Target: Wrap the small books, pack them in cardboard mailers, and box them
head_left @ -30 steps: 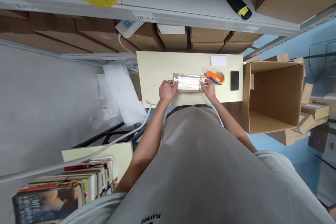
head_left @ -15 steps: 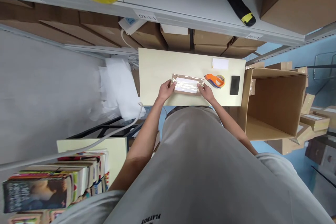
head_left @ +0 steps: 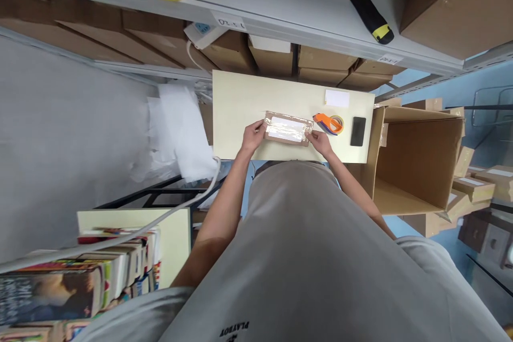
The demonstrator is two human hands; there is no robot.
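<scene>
1. Head view, looking down: a pale cream, rectangular table (head_left: 236, 99) stands before a person in a grey shirt.
2. A flat brown rectangular package with a white label under shiny clear tape (head_left: 286, 130) is midway along the table, a little closer to the near edge than the far one. Whether it rests on the surface or is slightly raised, I cannot tell.
3. The left hand (head_left: 253, 137) pinches the package's left end between thumb and fingers.
4. The right hand (head_left: 320, 142) pinches its near right corner.
5. Just beyond the right hand sits an orange plastic tape dispenser with a tape roll (head_left: 321, 118).
6. A black rectangular phone-like object (head_left: 358, 131) lies by the table's right edge; a small white rectangular card (head_left: 336, 99) lies near the far right corner.
7. Beside the right edge stands a large open brown cardboard box (head_left: 417, 165).
</scene>
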